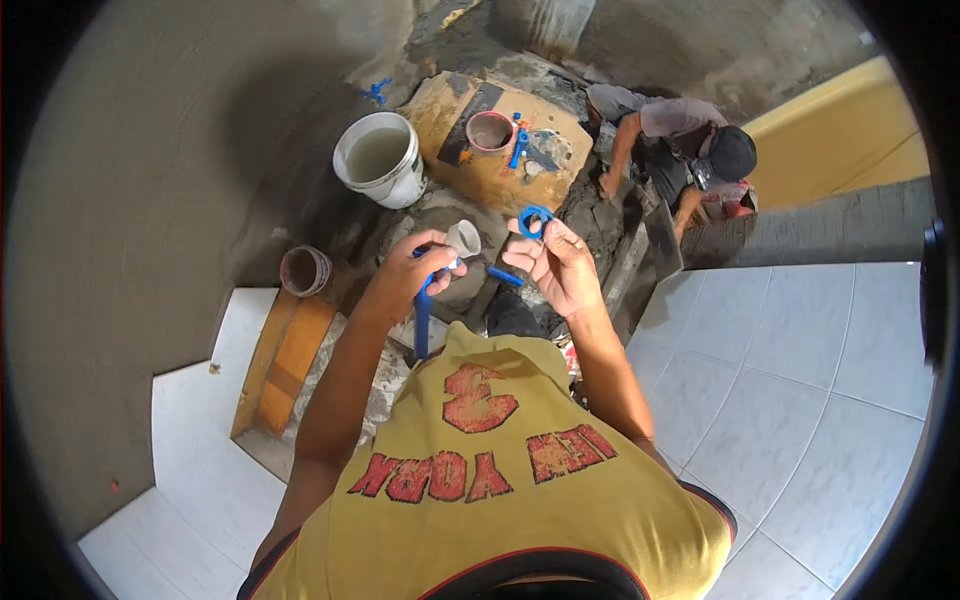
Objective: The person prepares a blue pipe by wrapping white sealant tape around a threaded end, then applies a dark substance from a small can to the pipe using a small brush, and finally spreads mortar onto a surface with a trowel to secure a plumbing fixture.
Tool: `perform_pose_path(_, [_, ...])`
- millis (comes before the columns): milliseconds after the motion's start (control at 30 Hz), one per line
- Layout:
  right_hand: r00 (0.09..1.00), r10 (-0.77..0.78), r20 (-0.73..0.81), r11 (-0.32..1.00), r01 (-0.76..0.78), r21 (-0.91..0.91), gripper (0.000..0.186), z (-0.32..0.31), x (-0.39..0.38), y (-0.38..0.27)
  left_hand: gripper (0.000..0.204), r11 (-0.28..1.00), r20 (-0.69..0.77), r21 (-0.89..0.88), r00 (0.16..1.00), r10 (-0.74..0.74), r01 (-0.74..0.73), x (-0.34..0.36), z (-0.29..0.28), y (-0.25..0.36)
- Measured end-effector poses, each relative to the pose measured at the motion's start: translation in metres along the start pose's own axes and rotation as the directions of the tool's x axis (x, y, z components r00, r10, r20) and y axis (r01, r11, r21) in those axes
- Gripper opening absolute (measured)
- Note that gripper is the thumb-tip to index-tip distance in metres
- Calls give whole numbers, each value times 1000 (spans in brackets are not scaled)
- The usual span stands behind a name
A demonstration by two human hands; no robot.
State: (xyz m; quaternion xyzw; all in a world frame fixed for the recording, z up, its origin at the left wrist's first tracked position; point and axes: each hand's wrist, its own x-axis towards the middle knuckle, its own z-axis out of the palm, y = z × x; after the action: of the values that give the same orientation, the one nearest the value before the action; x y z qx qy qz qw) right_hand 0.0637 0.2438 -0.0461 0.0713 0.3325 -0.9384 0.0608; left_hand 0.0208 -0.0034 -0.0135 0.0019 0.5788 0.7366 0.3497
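My left hand [418,270] is closed around a blue pipe [422,325] that hangs down toward my shirt. By its fingertips is a small whitish, cup-shaped piece [464,238]; whether the fingers grip it too is unclear. My right hand [562,265], a little to the right, pinches a blue ring [535,222] between thumb and fingers, its hole facing up. The two hands are apart, with a short blue pipe piece [505,276] visible below them.
A white bucket of cloudy water [412,180] stands ahead. Cardboard [440,110] bears a reddish container [490,132] and blue fittings [519,145]. A small bucket [305,270] sits left. A person in a dark cap [733,152] crouches at far right, beside a tiled surface [760,400].
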Motion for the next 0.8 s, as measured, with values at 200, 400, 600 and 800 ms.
perform_pose_path(200, [940,-70,-334,965,-21,-262,26,-74,-10,-16,19,971,-49,170,985,-164,170,152,7,-64])
perform_pose_path(400, [749,118,-652,871,-393,-294,36,-179,-49,-25,18,623,-75,779,997,-16,68,410,-5,-223])
perform_pose_path(600, [563,201,-801,865,-487,-125,29,-259,-86,-20,18,464,-512,778,856,76,425,611,-91,-284])
perform_pose_path(800, [381,210,-901,875,-484,-1,28,-278,-114,-26,22,60,-248,967,968,-37,249,678,2,-268])
